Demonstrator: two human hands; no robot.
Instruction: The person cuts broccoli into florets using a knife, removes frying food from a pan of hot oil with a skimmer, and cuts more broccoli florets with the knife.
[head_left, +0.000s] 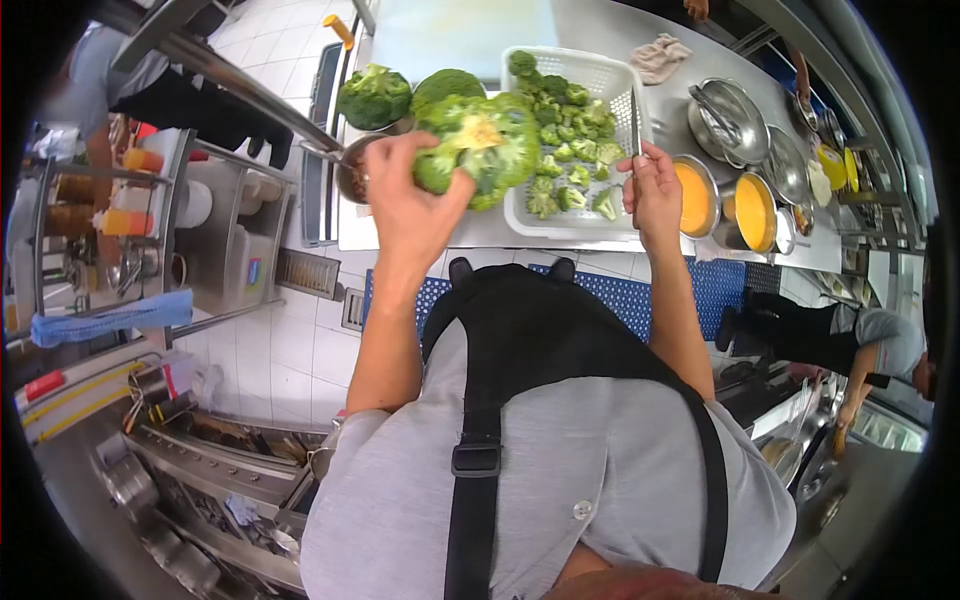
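My left hand (410, 205) grips a large broccoli head (500, 140) by its side, fingers spread around it, with the pale cut stem facing up. The head is held over the left edge of a white perforated basket (575, 230). Inside the basket lie many cut broccoli florets (572, 125). Over the basket's right side, my right hand (655, 190) is closed around a knife (635, 125), its thin blade pointing away from me. Two more broccoli heads, one at the far left (374, 97) and one partly hidden behind the held head (448, 84), sit beyond my left hand.
Two metal containers of orange-yellow liquid (693, 200) (754, 212) stand right of the basket, with metal bowls (728, 120) behind. A crumpled cloth (660, 58) and a pale cutting board (455, 35) lie farther back. Other people work at left (150, 80) and right (870, 340).
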